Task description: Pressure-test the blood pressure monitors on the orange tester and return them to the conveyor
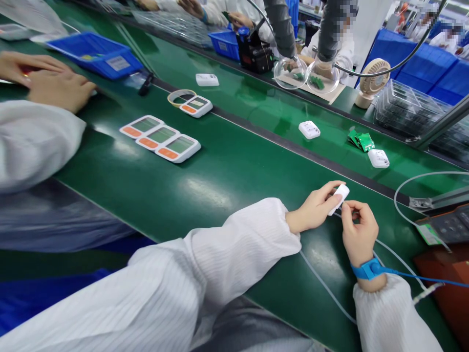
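My left hand (315,204) grips a small white plastic device (340,196) between thumb and fingers, tilted above the green work surface. My right hand (361,230) is closed in a pinch right beside the device's lower edge. What sits between its fingertips is too small to make out. A thin white cable (397,259) passes behind the right hand toward the device; whether it joins the device is hidden. Around the right wrist is a blue wrist strap (369,269) with a blue cord. Three white devices with screens and orange buttons (161,139) lie in a row to the left.
Beyond a dark strip, the green belt (256,107) carries white devices (309,129) and green circuit boards (361,140). A tape roll (180,97) lies by another screen device. A blue bin (97,55) and a co-worker's hands (54,80) are at left; an orange-and-black box (454,222) is at right.
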`<state>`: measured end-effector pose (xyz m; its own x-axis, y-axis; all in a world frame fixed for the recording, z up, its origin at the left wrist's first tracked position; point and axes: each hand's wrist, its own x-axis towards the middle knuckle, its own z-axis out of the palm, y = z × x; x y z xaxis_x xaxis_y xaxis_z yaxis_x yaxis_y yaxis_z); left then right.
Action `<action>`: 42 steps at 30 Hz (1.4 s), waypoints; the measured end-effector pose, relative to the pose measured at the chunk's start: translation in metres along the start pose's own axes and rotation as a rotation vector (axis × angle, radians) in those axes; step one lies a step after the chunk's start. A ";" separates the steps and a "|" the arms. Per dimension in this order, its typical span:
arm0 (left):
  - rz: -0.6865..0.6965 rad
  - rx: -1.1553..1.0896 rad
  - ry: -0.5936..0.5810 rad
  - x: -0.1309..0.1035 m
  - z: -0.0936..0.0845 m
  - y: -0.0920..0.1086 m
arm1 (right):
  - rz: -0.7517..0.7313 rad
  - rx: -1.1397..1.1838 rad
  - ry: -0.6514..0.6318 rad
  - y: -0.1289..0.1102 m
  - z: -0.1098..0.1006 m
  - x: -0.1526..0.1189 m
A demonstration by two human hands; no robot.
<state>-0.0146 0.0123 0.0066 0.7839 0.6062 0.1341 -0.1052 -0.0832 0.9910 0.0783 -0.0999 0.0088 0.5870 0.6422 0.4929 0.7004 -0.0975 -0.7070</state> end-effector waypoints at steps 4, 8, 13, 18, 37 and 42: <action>-0.042 -0.189 0.035 0.003 0.001 -0.003 | -0.128 -0.055 0.121 -0.001 -0.001 -0.003; -0.076 -0.411 0.131 0.008 0.003 -0.005 | -0.116 0.016 0.042 0.001 0.000 -0.010; -0.064 -0.424 0.167 0.009 0.004 -0.007 | 0.076 -0.083 -0.223 0.005 0.005 -0.007; -0.014 -0.254 0.010 0.007 0.002 -0.009 | 0.156 -0.059 -0.176 0.008 0.005 -0.003; -0.096 -0.408 -0.287 0.009 -0.004 -0.017 | 0.376 0.164 -0.148 0.011 0.004 0.002; -0.115 -0.447 -0.322 0.011 -0.005 -0.018 | 0.391 0.193 -0.169 0.010 0.003 0.002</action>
<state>-0.0069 0.0242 -0.0094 0.9455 0.3136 0.0876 -0.2023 0.3549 0.9127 0.0855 -0.0973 0.0008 0.7061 0.7021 0.0922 0.3419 -0.2241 -0.9126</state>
